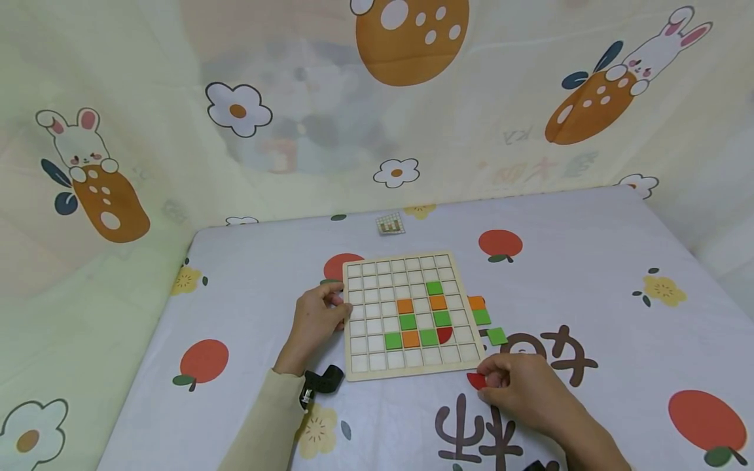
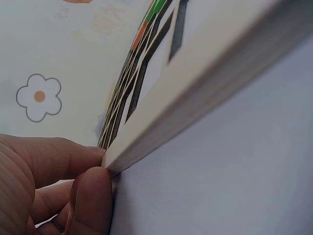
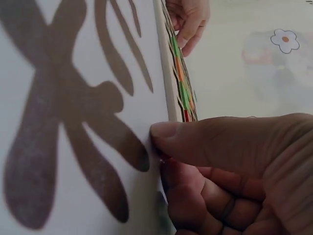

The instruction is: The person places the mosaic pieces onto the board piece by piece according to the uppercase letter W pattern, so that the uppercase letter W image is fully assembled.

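A square wooden grid board (image 1: 413, 373) lies on the patterned cloth, its cells partly filled. Several green tiles (image 1: 434, 288) and orange tiles (image 1: 410, 339) sit in it, along with a red rounded tile (image 1: 444, 335). My left hand (image 1: 314, 320) pinches the board's left edge; the left wrist view has thumb and finger at the pale wooden rim (image 2: 146, 125). Just off the near right corner, my right hand (image 1: 524, 392) holds another red tile (image 1: 476, 381) between thumb and fingers. Only a sliver of that tile shows in the right wrist view, the fingers hiding most of it.
Right of the board lie a loose orange tile (image 1: 476, 302), a green tile (image 1: 481, 317) touching it, and another green tile (image 1: 497, 336). Behind the board is a small card (image 1: 391, 224) with a printed grid. A printed curtain (image 1: 318, 190) hangs along the far side.
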Available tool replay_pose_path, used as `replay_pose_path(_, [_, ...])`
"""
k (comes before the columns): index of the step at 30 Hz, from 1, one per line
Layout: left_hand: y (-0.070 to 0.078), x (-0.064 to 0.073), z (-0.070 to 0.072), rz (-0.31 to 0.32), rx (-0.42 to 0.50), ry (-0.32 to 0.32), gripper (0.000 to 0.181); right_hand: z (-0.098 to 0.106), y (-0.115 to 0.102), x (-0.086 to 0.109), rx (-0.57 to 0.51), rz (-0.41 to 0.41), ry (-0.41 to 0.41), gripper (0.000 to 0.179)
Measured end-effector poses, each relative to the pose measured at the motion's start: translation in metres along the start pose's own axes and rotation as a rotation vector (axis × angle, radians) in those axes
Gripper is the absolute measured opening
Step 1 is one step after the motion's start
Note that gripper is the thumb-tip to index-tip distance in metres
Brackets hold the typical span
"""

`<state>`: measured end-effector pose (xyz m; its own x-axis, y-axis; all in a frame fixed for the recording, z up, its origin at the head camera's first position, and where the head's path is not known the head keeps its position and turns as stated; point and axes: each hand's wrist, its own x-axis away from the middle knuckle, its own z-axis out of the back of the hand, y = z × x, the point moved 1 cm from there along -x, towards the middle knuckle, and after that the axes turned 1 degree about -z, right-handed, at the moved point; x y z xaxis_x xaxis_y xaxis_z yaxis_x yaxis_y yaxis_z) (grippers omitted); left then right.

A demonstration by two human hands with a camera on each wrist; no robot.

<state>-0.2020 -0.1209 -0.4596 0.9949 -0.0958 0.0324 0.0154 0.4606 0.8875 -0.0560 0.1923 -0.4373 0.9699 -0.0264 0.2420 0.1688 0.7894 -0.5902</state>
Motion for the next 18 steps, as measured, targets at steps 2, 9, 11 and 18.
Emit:
replay_pose_path(2, [0.0,0.001,0.0,0.001,0.0,-0.001,0.042,0.001,-0.001,0.0,-0.003,-0.001,-0.016,0.021])
replay_pose_path(9, [0.0,0.001,0.0,-0.008,-0.004,-0.003,0.042,0.001,-0.004,0.001,-0.048,0.066,-0.05,0.024])
replay_pose_path(11, [0.0,0.0,0.0,-0.014,0.0,-0.004,0.041,0.0,-0.006,0.001,-0.058,0.082,-0.05,0.025])
replay_pose_path(18, [-0.001,0.0,0.0,-0.02,0.001,0.0,0.041,-0.004,-0.016,-0.001,-0.074,0.101,-0.05,0.024])
